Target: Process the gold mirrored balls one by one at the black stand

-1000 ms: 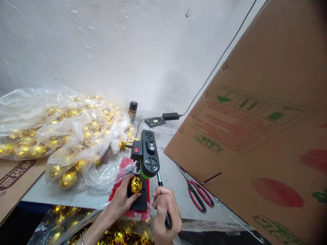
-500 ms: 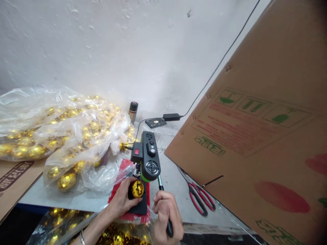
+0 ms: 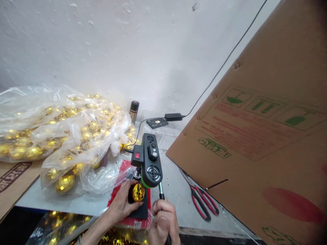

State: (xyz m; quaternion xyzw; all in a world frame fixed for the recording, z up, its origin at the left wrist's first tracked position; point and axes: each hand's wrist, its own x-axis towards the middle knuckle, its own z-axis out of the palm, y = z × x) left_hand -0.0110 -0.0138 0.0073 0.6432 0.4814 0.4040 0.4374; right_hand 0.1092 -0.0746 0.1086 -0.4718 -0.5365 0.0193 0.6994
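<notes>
Against a rough white wall point(image 3: 102, 51) stood one pale grey table point(image 3: 176, 190), a few dark specks on its top; at right, one large brown carton point(image 3: 255, 136), leaning at a slant, printed in red and green; just beside its lower edge, one pair of scissors point(image 3: 204, 202), handles red and black; at left, one clear plastic bag point(image 3: 84, 136), filled with faceted gold balls, near a flat piece of cardboard point(image 3: 17, 180); at the rear, one dark-capped can point(image 3: 134, 110), upright, and one black adapter point(image 3: 173, 117) on a cord that rose past the carton; below the front edge, a second clear bag point(image 3: 63, 221), with more gold pieces; at centre, one black and green machine point(image 3: 152, 160), with a red switch, its black base point(image 3: 139, 212) lying over a red sheet point(image 3: 124, 166); under the machine's head, one mirrored ball point(image 3: 138, 193), round, bright gold, covered in small square facets, some of them dark, with a dark spot near the top; left hand point(image 3: 124, 204) curled about the ball, fingers behind and thumb in front; right hand point(image 3: 165, 217) closed in a fist round the machine's lever point(image 3: 161, 190); hands apart; contact between ball and base could not be told
</notes>
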